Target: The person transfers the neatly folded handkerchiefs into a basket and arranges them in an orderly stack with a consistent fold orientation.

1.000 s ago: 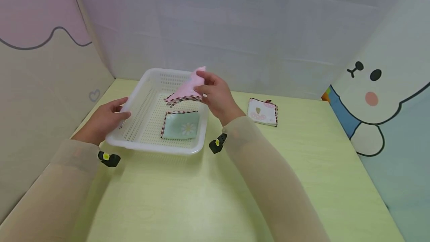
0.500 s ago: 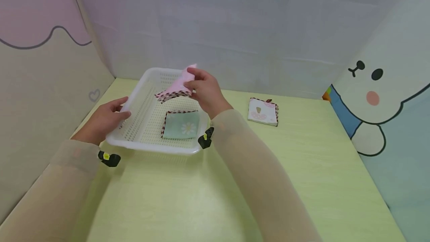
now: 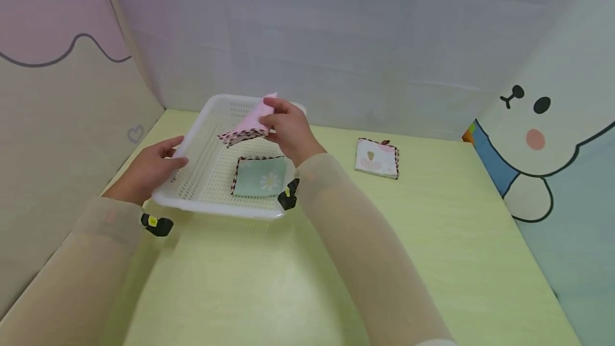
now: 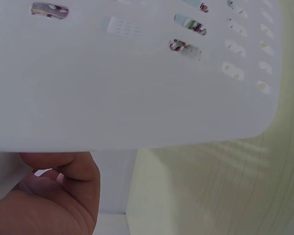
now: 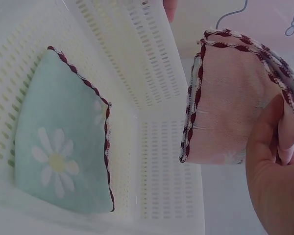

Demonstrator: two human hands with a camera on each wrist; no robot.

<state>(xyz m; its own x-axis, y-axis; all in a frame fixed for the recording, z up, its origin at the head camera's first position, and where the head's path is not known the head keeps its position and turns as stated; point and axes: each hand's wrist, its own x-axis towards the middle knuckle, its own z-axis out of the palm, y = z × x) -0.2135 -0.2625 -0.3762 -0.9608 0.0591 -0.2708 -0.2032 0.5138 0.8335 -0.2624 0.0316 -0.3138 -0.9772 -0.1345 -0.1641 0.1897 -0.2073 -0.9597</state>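
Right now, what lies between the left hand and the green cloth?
Head view: between left hand and green cloth, the left wall of the white basket, then its bare perforated floor.

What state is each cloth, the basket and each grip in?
White rectangular perforated plastic basket: held at its left side.
Pink fabric cloth with checked trim: folded, held up over the basket.
Mint-green rectangular fabric cloth: folded, lying in the basket.
White square fabric cloth: flat on the pale-green table, apparently folded.
Left grip: holding the basket's edge.
Right grip: pinching the pink cloth.
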